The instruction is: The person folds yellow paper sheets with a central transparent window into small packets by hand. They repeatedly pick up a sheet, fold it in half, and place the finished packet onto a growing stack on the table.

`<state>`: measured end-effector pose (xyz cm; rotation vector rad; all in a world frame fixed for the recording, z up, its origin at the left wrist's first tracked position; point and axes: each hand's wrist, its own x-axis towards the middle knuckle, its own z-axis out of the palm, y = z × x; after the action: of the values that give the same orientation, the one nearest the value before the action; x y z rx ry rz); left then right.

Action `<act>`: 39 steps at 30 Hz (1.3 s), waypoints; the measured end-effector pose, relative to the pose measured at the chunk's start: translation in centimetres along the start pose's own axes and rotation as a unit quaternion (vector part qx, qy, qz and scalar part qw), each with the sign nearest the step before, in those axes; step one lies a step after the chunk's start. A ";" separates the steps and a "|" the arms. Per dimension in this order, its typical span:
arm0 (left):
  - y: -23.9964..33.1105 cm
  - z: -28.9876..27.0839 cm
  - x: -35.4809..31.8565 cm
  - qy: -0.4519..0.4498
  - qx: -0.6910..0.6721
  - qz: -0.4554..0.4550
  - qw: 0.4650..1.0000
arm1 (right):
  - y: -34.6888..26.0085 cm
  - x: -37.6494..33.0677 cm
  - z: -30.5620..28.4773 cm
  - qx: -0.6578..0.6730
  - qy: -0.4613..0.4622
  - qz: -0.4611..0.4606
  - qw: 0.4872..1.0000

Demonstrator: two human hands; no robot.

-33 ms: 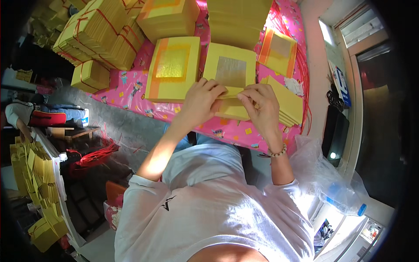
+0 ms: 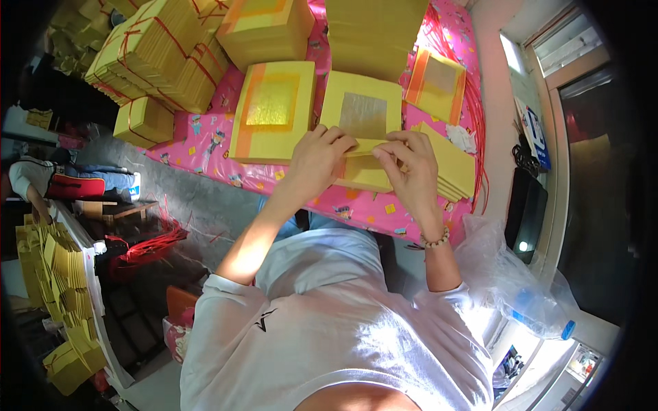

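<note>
Paper [image 2: 334,96], yellow, silvery rectangular patch [image 2: 364,113], near edge [image 2: 367,145] pinched in hands [image 2: 317,154] [image 2: 413,159]

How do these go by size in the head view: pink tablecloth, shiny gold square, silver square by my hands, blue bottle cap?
Largest to smallest:
1. Pink tablecloth
2. Gold square and silver square: too alike to rank
3. Blue bottle cap

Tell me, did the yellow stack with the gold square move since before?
No. Against the printed pink tablecloth, the gold-square stack shows no shift in any direction.
</note>
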<state>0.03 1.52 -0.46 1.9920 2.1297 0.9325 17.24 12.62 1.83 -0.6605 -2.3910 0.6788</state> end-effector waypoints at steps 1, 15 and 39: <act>0.1 -0.3 0.4 0.014 0.008 0.000 1.000 | -0.2 0.4 -0.3 -0.010 0.044 -0.028 0.999; 0.0 -2.0 -1.1 0.009 -0.547 -0.152 0.823 | 1.0 1.7 2.9 0.509 -0.006 0.055 0.859; 2.3 -0.5 2.2 0.104 -0.493 -0.085 0.860 | -0.2 1.0 0.9 0.412 0.013 0.125 0.902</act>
<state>1.55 3.30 1.77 1.1856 1.3405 1.7660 15.86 12.76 1.73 -0.5776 -1.7384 1.6394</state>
